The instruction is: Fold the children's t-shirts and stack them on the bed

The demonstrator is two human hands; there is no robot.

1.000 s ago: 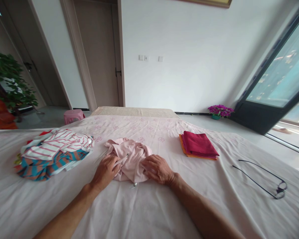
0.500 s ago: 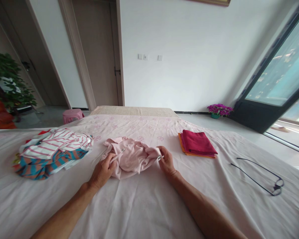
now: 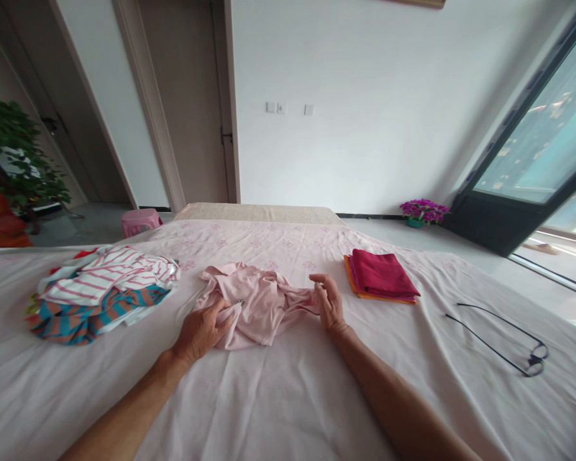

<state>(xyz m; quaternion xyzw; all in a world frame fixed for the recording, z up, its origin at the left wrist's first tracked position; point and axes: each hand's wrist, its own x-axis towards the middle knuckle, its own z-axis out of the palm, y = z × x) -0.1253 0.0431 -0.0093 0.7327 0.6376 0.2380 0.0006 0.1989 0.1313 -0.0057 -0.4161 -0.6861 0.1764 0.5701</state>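
Note:
A crumpled pale pink garment (image 3: 264, 310) lies on the bed sheet in front of me. My left hand (image 3: 204, 333) pinches its left side, beside a small shiny metal piece (image 3: 240, 301) on the cloth. At the garment's right end is my right hand (image 3: 330, 302), its fingers apart and the forefinger stretched out. This hand is at the cloth's edge without a visible grip on it. Thin white cord shows by the garment's left edge, partly behind my left hand.
A heap of striped clothes (image 3: 105, 291) lies to the left. On the right are folded dark red cloth (image 3: 384, 275) over orange cloth, and a pair of eyeglasses (image 3: 532, 358). Beyond the bed stand a pink stool (image 3: 141, 221) and purple flowers (image 3: 425, 210).
My right hand has loosened its fingers from the garment's right end, which now lies lower and flatter. My left hand has shifted slightly right, toward the metal piece.

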